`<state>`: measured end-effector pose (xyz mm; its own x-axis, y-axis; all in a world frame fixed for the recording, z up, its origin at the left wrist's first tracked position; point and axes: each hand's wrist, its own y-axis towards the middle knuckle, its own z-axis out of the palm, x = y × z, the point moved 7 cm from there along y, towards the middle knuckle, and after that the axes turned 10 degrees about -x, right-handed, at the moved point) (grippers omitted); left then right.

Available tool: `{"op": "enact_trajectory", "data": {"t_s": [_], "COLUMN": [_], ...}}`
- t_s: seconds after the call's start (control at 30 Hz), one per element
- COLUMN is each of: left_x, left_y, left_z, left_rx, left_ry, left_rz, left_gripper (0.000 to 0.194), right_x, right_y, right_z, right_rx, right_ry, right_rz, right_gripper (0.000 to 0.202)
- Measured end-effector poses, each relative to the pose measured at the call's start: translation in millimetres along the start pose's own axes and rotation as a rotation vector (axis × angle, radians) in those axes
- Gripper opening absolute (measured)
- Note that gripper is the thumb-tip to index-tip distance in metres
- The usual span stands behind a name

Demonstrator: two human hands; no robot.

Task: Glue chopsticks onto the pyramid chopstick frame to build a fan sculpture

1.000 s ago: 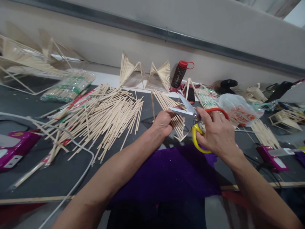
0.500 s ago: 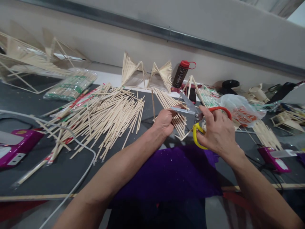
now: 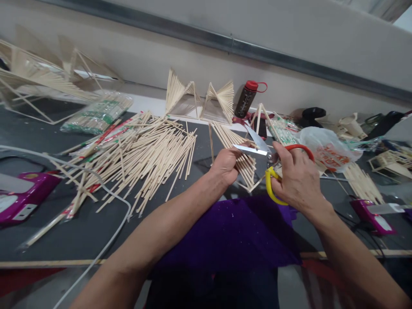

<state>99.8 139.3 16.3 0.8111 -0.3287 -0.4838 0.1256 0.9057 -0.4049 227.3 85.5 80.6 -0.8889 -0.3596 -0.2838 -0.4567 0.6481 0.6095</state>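
My left hand [image 3: 225, 165] is closed at the near left side of a fanned wooden stick model [image 3: 246, 169], with its fingertips hidden. In my right hand [image 3: 298, 180] is a pair of scissors [image 3: 257, 148] with one red and one yellow handle loop. Its blades are spread apart and point left, over the model and beside my left hand. Whether the blades touch a stick cannot be made out. Under my forearms lies a purple cloth [image 3: 231, 231]. A large pile of loose wooden sticks [image 3: 154, 159] spreads to the left of my left hand.
Two twisted stick models [image 3: 220, 103] stand at the wall beside a dark bottle [image 3: 246, 98] with a red lid. A magenta tool [image 3: 30, 195] and white cable [image 3: 125, 199] lie left. Rightward are a plastic bag [image 3: 325, 148] and another magenta tool [image 3: 373, 216].
Both hands, the scissors and the stick model have shifted slightly right and down in view. The whole scene has also shifted a little. My grips look the same, and the blades remain spread.
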Motion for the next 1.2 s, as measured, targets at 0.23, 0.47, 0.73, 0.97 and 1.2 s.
{"op": "enact_trajectory", "data": {"t_s": [0.23,0.47,0.73,0.97,1.2], "left_x": [4,11,7,5,-3], "left_y": [1,2,9,13,18], "left_z": [-1.6,-1.9,-6.8,-12.3,-22.4], "left_rx": [-0.016,-0.031,-0.041,-0.049,-0.028], "left_ry": [-0.015,-0.05,-0.061,0.0,0.186], "left_rz": [-0.024,-0.067,-0.035,0.012,0.149], "left_gripper": [0.011,0.022,0.019,0.019,0.013], "right_x": [-1,3,8,7,-2], "right_y": [0,-5,-1,-1,4], "right_z": [2,6,5,9,5], "right_rx": [0.035,0.079,0.056,0.048,-0.034], "right_ry": [0.004,-0.024,-0.086,-0.075,-0.022], "right_rz": [-0.003,-0.001,0.002,0.047,0.193], "right_gripper": [0.071,0.063,0.06,0.063,0.062]}}
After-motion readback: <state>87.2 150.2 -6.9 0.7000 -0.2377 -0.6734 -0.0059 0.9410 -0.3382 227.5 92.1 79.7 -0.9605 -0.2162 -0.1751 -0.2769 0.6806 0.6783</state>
